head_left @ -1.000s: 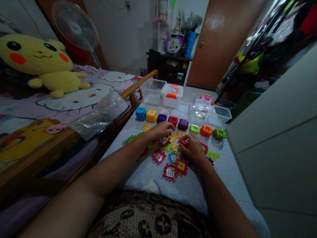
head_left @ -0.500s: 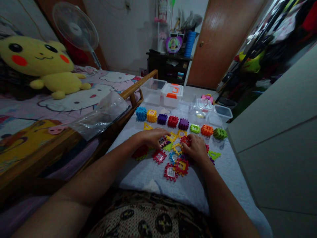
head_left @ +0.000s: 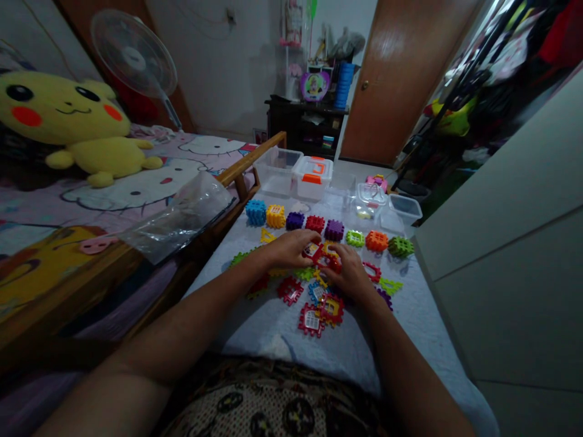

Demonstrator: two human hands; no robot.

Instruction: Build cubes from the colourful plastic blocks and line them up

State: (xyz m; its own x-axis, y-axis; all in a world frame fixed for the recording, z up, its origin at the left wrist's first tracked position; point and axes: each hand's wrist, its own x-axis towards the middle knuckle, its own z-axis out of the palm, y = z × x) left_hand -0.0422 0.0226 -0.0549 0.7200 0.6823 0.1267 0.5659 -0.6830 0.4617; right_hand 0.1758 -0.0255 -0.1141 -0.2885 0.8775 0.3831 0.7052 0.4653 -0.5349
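Observation:
My left hand (head_left: 294,247) pinches a red plastic building tile with a window pattern (head_left: 312,250) above the middle of the table. Close by on its right, my right hand (head_left: 350,272) is closed on another red building tile (head_left: 334,263), partly hidden by the fingers. The two tiles are side by side; I cannot tell whether they touch. Beneath and around the hands lie loose tiles: a red one (head_left: 290,290), a blue one (head_left: 317,292), a red-and-yellow pair (head_left: 331,309) and a red one with a white window (head_left: 311,320).
A row of stacked tiles sorted by colour, from blue (head_left: 255,212) to dark green (head_left: 401,246), runs across the table behind. Farther back stand a lidded clear box (head_left: 313,182) and open clear containers (head_left: 279,173). A wooden bed rail (head_left: 232,173) borders the left.
My hands have moved closer together, each with a red tile. The right hand has shifted left, uncovering a red tile on its right. The view has shifted slightly.

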